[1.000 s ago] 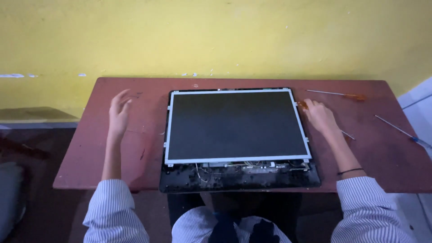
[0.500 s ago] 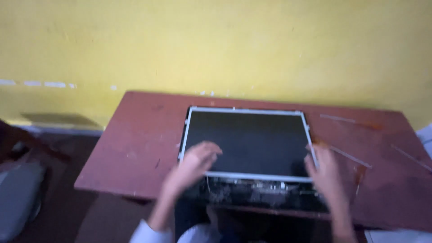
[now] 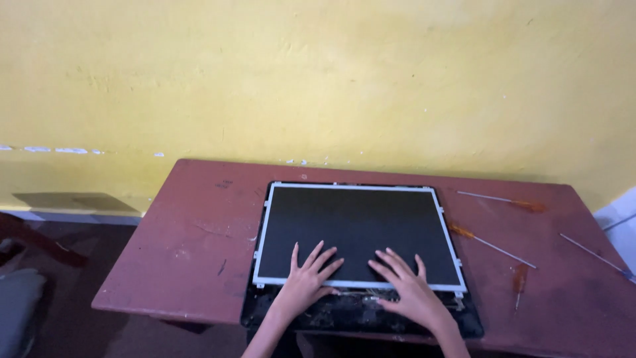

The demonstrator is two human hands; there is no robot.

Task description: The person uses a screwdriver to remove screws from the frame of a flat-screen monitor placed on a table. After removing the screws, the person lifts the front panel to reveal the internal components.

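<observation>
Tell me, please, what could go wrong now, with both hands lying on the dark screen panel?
Both the left hand and the right hand press flat on the bare screen panel, so it might crack or smudge. The exposed parts under the palms could be bent. The screwdrivers lie loose beside the panel and might roll off the table.

Dark flat screen panel [image 3: 358, 225] with pale metal frame lies on reddish surface [image 3: 192, 245] against yellow wall [image 3: 318, 79]. Left hand [image 3: 306, 282] and right hand [image 3: 409, 292] flat, fingers spread, on panel's near edge. Orange-handled screwdrivers [image 3: 491, 244] lie right of panel.
</observation>
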